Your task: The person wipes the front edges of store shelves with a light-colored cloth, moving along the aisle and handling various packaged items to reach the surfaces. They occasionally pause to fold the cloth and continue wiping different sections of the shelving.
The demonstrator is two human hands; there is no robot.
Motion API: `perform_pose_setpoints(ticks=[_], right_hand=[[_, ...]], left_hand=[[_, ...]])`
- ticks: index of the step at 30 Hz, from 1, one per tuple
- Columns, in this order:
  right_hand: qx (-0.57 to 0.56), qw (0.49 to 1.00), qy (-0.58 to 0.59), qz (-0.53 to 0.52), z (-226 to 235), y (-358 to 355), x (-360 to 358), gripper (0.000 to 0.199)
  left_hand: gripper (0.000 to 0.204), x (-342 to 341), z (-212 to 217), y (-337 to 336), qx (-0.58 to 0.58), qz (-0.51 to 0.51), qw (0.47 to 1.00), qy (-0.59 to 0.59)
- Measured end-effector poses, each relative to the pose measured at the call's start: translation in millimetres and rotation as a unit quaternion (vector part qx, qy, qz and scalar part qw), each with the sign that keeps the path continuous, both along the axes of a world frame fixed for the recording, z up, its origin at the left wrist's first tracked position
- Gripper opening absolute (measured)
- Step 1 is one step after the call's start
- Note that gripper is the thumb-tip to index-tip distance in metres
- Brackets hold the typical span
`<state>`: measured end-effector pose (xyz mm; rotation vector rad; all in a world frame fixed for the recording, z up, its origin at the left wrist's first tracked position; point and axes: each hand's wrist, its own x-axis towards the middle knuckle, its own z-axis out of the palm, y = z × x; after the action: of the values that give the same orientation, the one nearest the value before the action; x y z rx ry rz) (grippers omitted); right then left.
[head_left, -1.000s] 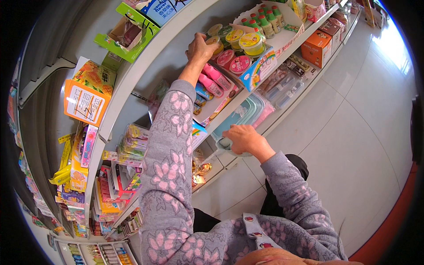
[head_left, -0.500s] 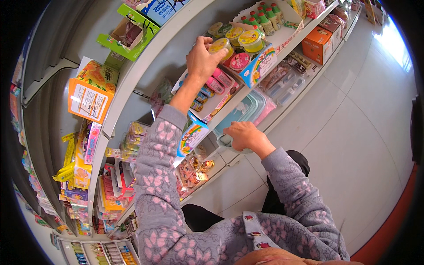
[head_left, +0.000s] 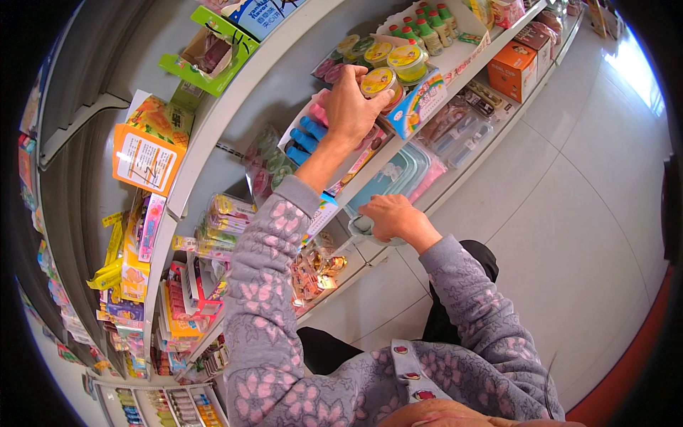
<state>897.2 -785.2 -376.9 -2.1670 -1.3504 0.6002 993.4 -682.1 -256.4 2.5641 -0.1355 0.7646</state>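
Left hand: the left hand, upper centre of frame, is closed around a yellow-lidded cup at the display tray on the shelf.
Right hand: the right hand, mid-frame, is clamped on a pale round container.
Progress: judged partway; several cups stand in the tray, and this one is not yet released.

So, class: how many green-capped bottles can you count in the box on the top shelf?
5 show, though others may be hidden. The green-capped bottles stand bunched in the white display box at the top, right of the yellow-lidded cups beside the left hand.
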Motion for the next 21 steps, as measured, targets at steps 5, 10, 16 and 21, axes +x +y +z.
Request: perform_pose_setpoints(ticks=[5,10,16,21], right_hand=[[0.024,0.999,-0.022,-0.028,-2,0,-2,0.056],[0.050,0.998,-0.030,-0.034,-6,-1,-3,0.056],[0.026,1.000,-0.006,-0.008,-1,-3,0,0.059],[0.014,1.000,-0.004,0.003,1,0,0,0.057]], left_hand=[[0.063,1,3,1,0.023,-0.005,1.000,0.002],[0.065,-1,11,4,0.056,0.009,0.998,0.026],[0.056,22,34,8,0.035,-0.029,0.999,-0.002],[0.053,57,47,-13,0.184,-0.055,0.981,-0.008]])
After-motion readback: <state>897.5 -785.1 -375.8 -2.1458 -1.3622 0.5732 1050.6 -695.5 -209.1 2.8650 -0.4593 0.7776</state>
